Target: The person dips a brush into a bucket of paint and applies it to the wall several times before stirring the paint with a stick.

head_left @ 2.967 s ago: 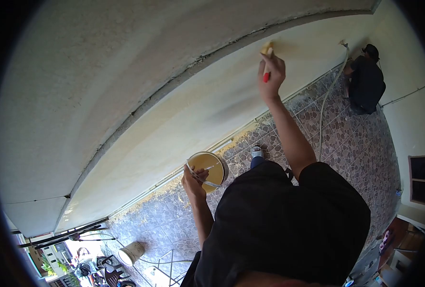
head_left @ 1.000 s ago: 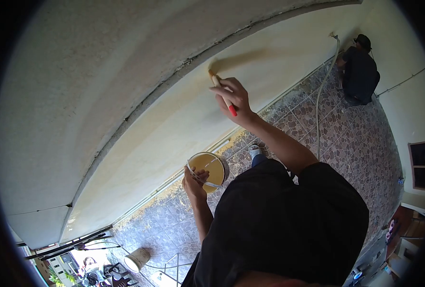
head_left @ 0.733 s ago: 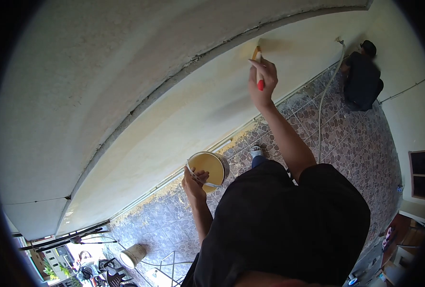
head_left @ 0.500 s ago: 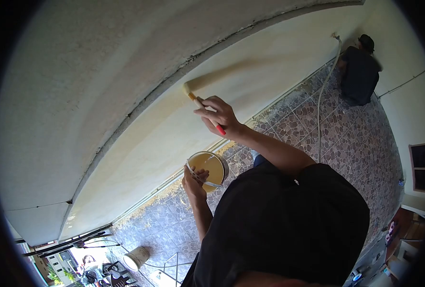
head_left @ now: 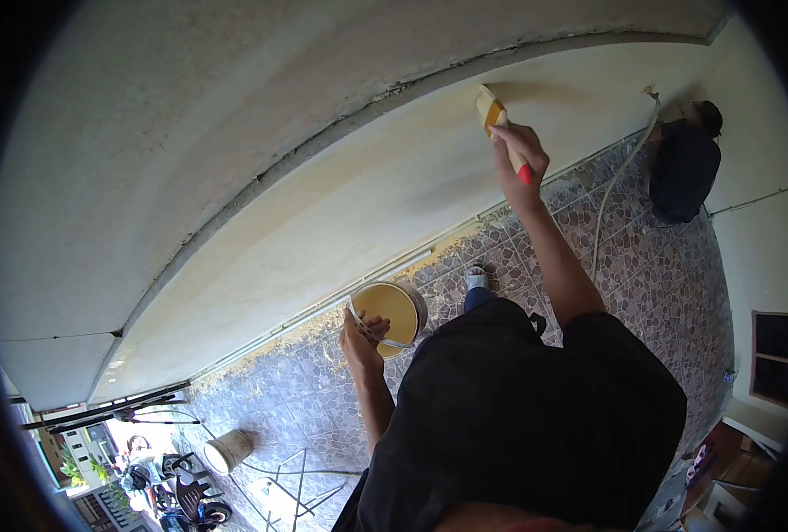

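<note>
My right hand (head_left: 520, 160) grips a paintbrush (head_left: 493, 113) with a red-tipped handle, its pale bristles against the cream wall (head_left: 349, 213) just below a grey ledge (head_left: 323, 142). Lower down, my left hand (head_left: 363, 339) is closed around the white handle of a bucket (head_left: 420, 310) holding yellowish paint. The bucket hangs or stands beside the foot of the wall; which one I cannot tell.
Another person (head_left: 683, 168) in dark clothes and a cap crouches at the far right corner, near a hose (head_left: 599, 213). A second bucket (head_left: 227, 451) and a metal frame (head_left: 298, 492) are on the tiled floor (head_left: 305, 399). Motorbikes stand at lower left.
My right hand and the brush have moved right and up along the wall. A foot now shows beside the bucket. My left hand still holds the bucket's handle.
</note>
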The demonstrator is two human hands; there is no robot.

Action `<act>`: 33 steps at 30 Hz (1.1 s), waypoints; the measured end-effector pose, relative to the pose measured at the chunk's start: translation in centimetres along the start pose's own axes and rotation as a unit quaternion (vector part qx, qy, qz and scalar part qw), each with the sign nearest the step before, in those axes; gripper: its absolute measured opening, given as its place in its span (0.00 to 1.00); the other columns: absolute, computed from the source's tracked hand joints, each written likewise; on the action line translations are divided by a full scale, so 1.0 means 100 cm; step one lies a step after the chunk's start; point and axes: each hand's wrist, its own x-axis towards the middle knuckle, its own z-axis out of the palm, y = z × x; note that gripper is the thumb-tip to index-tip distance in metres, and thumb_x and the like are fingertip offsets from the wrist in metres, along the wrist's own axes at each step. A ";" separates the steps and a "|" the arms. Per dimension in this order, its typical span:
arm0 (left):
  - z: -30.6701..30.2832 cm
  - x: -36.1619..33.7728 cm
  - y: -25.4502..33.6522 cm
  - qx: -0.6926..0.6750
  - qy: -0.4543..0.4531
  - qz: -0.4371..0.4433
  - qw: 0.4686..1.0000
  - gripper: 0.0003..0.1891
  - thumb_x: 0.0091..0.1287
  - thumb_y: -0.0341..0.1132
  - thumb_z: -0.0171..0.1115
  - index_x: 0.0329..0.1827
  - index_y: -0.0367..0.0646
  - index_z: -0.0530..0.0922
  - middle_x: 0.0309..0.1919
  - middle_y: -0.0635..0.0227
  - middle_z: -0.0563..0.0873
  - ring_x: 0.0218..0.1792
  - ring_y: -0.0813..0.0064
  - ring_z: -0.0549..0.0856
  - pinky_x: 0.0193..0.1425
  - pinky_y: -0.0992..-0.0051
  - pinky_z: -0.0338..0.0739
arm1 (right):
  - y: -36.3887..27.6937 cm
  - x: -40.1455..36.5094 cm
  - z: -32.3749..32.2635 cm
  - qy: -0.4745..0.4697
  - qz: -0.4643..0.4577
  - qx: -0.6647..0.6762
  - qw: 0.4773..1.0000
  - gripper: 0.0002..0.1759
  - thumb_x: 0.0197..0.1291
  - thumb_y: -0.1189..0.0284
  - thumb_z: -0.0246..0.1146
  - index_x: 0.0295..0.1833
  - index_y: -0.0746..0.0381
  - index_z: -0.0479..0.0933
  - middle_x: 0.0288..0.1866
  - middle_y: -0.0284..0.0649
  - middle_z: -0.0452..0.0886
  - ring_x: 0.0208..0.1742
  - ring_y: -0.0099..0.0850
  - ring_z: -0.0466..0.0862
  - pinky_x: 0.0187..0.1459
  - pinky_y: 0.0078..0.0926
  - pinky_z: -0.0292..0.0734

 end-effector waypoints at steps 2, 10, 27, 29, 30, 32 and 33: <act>-0.002 0.000 0.000 0.000 0.001 0.000 1.000 0.27 0.76 0.52 0.51 0.52 0.29 0.72 0.28 0.54 0.84 0.27 0.61 0.88 0.36 0.67 0.86 | -0.037 -0.016 0.028 -0.075 -0.033 0.051 0.995 0.14 0.54 0.88 0.65 0.45 0.63 0.83 0.44 0.43 0.85 0.43 0.35 0.86 0.44 0.29 0.83; -0.023 0.003 0.007 -0.013 -0.008 0.000 1.000 0.26 0.76 0.54 0.51 0.52 0.34 0.72 0.30 0.55 0.84 0.30 0.60 0.87 0.39 0.63 0.85 | -0.046 -0.006 0.073 -0.074 -0.029 0.125 0.989 0.15 0.55 0.86 0.66 0.47 0.61 0.83 0.44 0.42 0.87 0.44 0.36 0.86 0.45 0.31 0.82; -0.026 0.005 0.017 -0.023 0.011 0.006 1.000 0.24 0.77 0.53 0.49 0.50 0.36 0.71 0.28 0.57 0.84 0.28 0.62 0.87 0.38 0.65 0.84 | -0.036 0.017 0.040 -0.032 -0.027 0.054 0.998 0.13 0.56 0.87 0.66 0.46 0.64 0.84 0.42 0.44 0.87 0.42 0.36 0.86 0.42 0.30 0.82; -0.028 0.005 0.013 -0.025 0.013 0.002 1.000 0.24 0.77 0.53 0.50 0.50 0.36 0.71 0.28 0.57 0.84 0.28 0.62 0.87 0.38 0.66 0.85 | -0.034 0.016 0.021 0.007 0.004 0.021 1.000 0.14 0.55 0.88 0.65 0.46 0.64 0.83 0.41 0.45 0.87 0.42 0.37 0.87 0.43 0.30 0.82; -0.028 0.006 0.011 -0.018 0.017 -0.001 1.000 0.24 0.77 0.53 0.50 0.50 0.36 0.71 0.28 0.57 0.84 0.28 0.62 0.87 0.38 0.66 0.85 | -0.038 0.014 0.016 0.019 0.013 0.006 1.000 0.14 0.55 0.88 0.65 0.46 0.65 0.83 0.41 0.45 0.87 0.42 0.36 0.87 0.44 0.30 0.82; -0.024 0.008 0.009 -0.007 0.016 -0.004 1.000 0.25 0.77 0.54 0.50 0.51 0.35 0.72 0.29 0.57 0.84 0.28 0.62 0.87 0.38 0.66 0.85 | -0.055 0.002 0.022 -0.031 -0.038 0.038 0.998 0.14 0.54 0.88 0.65 0.46 0.64 0.83 0.42 0.44 0.87 0.41 0.35 0.86 0.44 0.31 0.82; -0.022 0.009 0.009 -0.005 0.017 -0.007 1.000 0.25 0.77 0.54 0.50 0.51 0.35 0.72 0.29 0.57 0.84 0.29 0.61 0.87 0.38 0.66 0.85 | -0.061 -0.007 0.031 -0.081 -0.036 0.074 0.993 0.15 0.53 0.88 0.66 0.46 0.64 0.83 0.42 0.43 0.88 0.40 0.35 0.86 0.44 0.32 0.81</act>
